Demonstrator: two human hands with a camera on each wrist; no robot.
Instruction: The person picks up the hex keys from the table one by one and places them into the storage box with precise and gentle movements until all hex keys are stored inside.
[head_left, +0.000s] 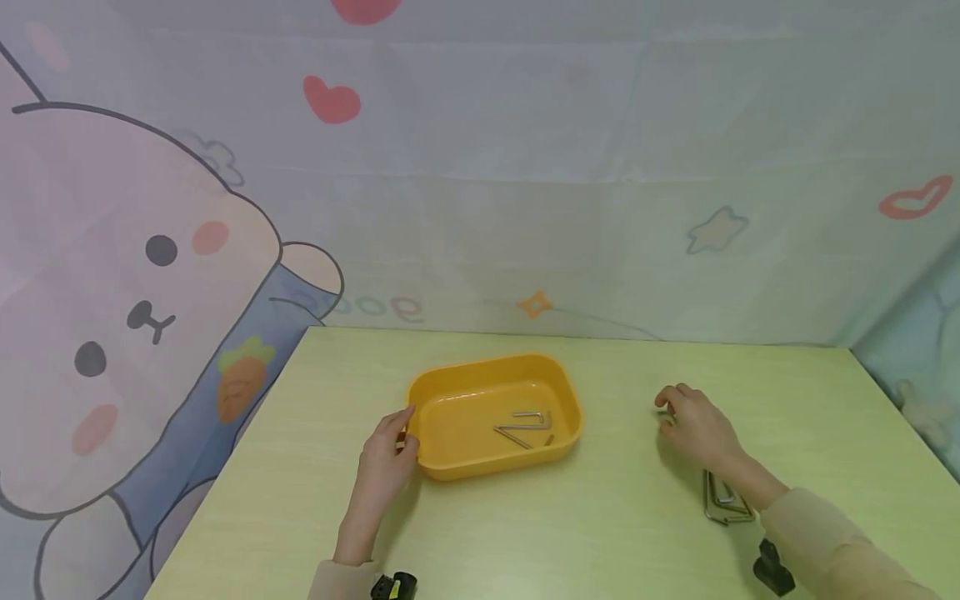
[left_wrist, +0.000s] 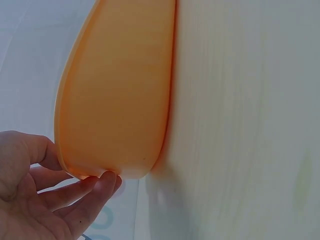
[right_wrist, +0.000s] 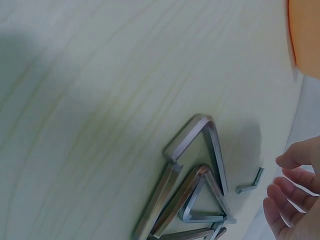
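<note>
A yellow plastic tray [head_left: 457,475] stands on the table with several L-shaped hex keys [head_left: 521,427] lying in its right part. My left hand [head_left: 386,458] holds the tray's left end, thumb and fingers at the rim; in the left wrist view the fingertips [left_wrist: 107,181] press against the end wall. Right of the tray, my right hand [head_left: 697,429] hovers over the table with loosely bent fingers and nothing in them. Close to those fingers lies a small hex key [right_wrist: 251,183]. Larger hex keys [right_wrist: 187,142] lie grouped below the right wrist.
The pale wooden table [head_left: 600,533] meets a printed cloth backdrop [head_left: 525,208] at its far edge. A black wrist mount [head_left: 772,568] shows by the right sleeve, another black mount [head_left: 393,586] by the left.
</note>
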